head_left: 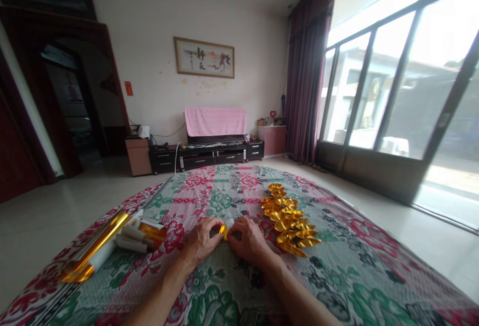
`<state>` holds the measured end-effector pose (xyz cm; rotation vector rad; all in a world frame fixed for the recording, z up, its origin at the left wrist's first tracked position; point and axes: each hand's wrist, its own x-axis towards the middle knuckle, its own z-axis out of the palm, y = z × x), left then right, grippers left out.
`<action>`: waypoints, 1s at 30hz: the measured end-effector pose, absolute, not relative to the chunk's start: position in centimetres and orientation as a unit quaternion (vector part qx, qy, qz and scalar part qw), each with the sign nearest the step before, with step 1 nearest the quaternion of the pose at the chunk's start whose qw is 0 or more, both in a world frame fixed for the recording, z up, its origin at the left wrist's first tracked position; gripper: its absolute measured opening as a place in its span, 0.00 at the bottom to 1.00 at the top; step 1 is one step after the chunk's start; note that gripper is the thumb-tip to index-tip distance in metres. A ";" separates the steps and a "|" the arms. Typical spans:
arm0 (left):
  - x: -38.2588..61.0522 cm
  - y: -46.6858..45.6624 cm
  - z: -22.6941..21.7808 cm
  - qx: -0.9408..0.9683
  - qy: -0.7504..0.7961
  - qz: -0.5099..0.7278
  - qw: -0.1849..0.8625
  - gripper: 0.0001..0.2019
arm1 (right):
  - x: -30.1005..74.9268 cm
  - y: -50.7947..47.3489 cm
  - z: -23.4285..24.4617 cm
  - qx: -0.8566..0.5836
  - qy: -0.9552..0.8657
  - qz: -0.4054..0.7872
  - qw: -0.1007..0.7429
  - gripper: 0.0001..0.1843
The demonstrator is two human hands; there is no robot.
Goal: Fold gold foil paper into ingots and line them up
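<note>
My left hand (202,241) and my right hand (250,239) meet at the middle of a floral cloth (337,271), both with fingers pinched on one small gold foil piece (224,229) with a white edge. Just right of my right hand lies a row of folded gold foil pieces (288,219), stretching away from me. To the left of my left hand lie gold foil sheets and white rolled papers (112,244).
The cloth covers a large surface in front of me. Beyond it are a tiled floor, a low dark TV cabinet (209,155) with a pink towel over the screen, a doorway at left, and big windows (404,91) with purple curtains at right.
</note>
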<state>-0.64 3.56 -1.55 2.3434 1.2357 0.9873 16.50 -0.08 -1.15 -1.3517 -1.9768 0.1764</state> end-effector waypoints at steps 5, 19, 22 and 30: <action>-0.4 3.1 -1.6 0.813 0.432 0.363 0.142 0.15 | 16.5 -0.1 -1.0 -0.532 -0.765 0.071 0.355 0.06; -0.6 3.4 -1.7 0.836 0.425 0.337 0.090 0.09 | 16.5 -0.1 -1.0 -0.532 -0.766 0.067 0.356 0.07; -0.5 3.4 -1.8 0.834 0.429 0.337 0.090 0.09 | 16.4 -0.1 -1.0 -0.533 -0.765 0.063 0.355 0.07; -0.5 3.9 -2.1 0.835 0.425 0.340 0.082 0.08 | 16.1 -0.1 -1.0 -0.563 -0.756 0.039 0.332 0.09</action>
